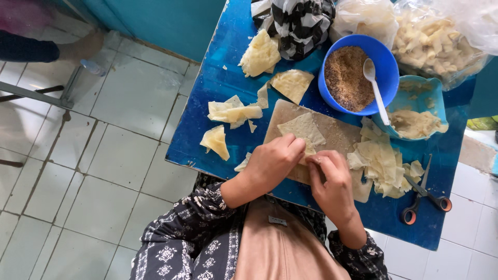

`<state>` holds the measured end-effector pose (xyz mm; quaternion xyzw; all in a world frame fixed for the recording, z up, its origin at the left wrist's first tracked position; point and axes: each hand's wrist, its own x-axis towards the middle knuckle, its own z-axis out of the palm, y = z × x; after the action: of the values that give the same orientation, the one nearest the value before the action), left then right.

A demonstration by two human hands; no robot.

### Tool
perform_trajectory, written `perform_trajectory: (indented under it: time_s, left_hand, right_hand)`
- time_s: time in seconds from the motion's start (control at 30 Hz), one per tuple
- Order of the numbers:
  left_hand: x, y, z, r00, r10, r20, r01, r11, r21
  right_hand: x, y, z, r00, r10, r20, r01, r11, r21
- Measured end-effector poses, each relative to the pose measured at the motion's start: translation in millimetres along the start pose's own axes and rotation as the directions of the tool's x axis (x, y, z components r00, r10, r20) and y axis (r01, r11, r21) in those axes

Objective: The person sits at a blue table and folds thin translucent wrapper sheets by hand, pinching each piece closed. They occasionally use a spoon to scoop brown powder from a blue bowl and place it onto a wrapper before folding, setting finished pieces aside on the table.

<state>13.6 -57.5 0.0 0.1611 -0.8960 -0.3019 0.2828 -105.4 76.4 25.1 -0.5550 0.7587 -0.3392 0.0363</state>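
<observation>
Both my hands meet over a pale wooden board (340, 136) on a blue table (218, 88). My left hand (272, 161) and my right hand (332, 179) pinch the near corner of a thin yellowish dough sheet (303, 128) that lies on the board. A blue bowl (386, 67) of brown crumbly filling, with a white spoon (374, 85) in it, stands just beyond the board.
Folded dough pieces (233, 111) lie left of the board, and a pile of dough sheets (384, 163) sits at its right. Scissors (423, 194) rest near the right front edge. A light blue dish (420, 111), plastic bags (436, 36) and a striped cloth (301, 23) crowd the back.
</observation>
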Motion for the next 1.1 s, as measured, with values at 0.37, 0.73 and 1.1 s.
perform_trajectory:
  time_s: [0.37,0.73,1.1]
  left_hand:
    - [-3.5,-6.7,-27.7,0.955,0.284,0.087,-0.291,0.953,0.082]
    - [12.1,-12.3,-6.2,0.979,-0.012,0.201,0.022,0.999,-0.049]
    - [6.5,-1.3,-11.4,0.994,0.109,-0.025,-0.111,0.989,-0.100]
  right_hand:
    - [2.7,6.7,-0.3,0.997,0.072,0.035,-0.073,0.996,0.049]
    - [11.7,6.4,-9.5,0.985,-0.118,0.126,0.125,0.991,-0.046]
    - [31.4,24.6,-12.0,0.951,-0.111,0.290,0.101,0.994,0.052]
